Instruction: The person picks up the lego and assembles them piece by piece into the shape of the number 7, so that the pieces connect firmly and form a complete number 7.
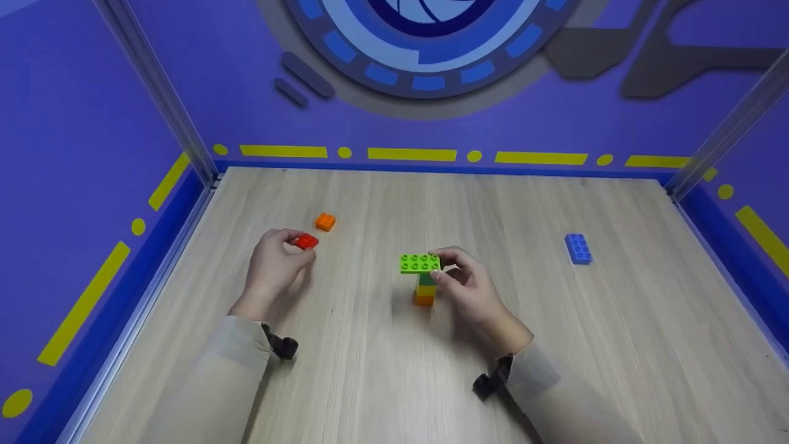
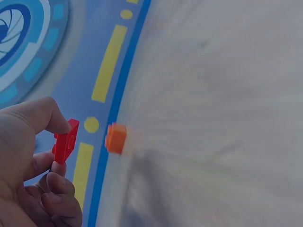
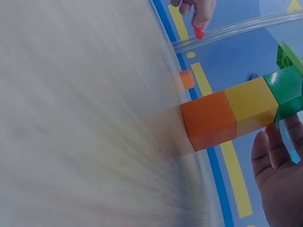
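My left hand (image 1: 271, 265) pinches a small red toy brick (image 1: 306, 241) between thumb and fingers, raised above the table, as the left wrist view confirms. Before me stands a tower with an orange block (image 1: 424, 300) at the bottom, a yellow block (image 3: 251, 105) over it and a dark green block (image 3: 285, 90) above that. Across the top lies a flat light green brick (image 1: 419, 264), jutting out to the left. My right hand (image 1: 471, 287) holds its right end between thumb and forefinger. In the right wrist view, the other fingers are beside the dark green block.
A small orange brick (image 1: 325, 222) lies on the wooden table (image 1: 363, 370) just beyond my left hand. Farther right is a blue brick (image 1: 578, 248) with studs up. Blue-purple panels (image 1: 246, 117) wall the table at the back and sides.
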A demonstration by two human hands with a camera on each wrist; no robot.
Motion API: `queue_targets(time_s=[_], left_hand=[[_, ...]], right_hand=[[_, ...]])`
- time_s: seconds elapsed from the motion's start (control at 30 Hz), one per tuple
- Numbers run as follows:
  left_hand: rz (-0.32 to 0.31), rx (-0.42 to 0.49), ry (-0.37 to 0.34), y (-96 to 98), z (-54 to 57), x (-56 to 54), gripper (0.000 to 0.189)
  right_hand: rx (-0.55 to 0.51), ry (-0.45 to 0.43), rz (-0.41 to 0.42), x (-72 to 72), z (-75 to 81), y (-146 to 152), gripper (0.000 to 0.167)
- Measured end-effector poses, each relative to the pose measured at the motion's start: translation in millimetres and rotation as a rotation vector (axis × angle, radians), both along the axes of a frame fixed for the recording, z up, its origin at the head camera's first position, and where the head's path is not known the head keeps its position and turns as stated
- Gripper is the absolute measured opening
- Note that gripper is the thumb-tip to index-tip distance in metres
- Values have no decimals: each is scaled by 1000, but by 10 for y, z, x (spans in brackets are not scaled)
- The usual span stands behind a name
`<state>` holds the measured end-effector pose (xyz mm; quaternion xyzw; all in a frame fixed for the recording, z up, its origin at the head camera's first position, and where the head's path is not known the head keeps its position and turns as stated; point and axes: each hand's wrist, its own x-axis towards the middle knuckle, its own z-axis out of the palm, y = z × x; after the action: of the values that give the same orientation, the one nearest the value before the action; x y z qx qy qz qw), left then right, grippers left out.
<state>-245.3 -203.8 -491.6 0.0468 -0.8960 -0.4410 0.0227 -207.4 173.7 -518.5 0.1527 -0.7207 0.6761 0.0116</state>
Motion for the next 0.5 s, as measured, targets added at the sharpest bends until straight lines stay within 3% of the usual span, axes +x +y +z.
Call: queue_targets(time_s=[0.5], left_hand=[[-85,114,88,532,196,95,47]], right_hand=[[7,36,4,-7,-2,9,31]])
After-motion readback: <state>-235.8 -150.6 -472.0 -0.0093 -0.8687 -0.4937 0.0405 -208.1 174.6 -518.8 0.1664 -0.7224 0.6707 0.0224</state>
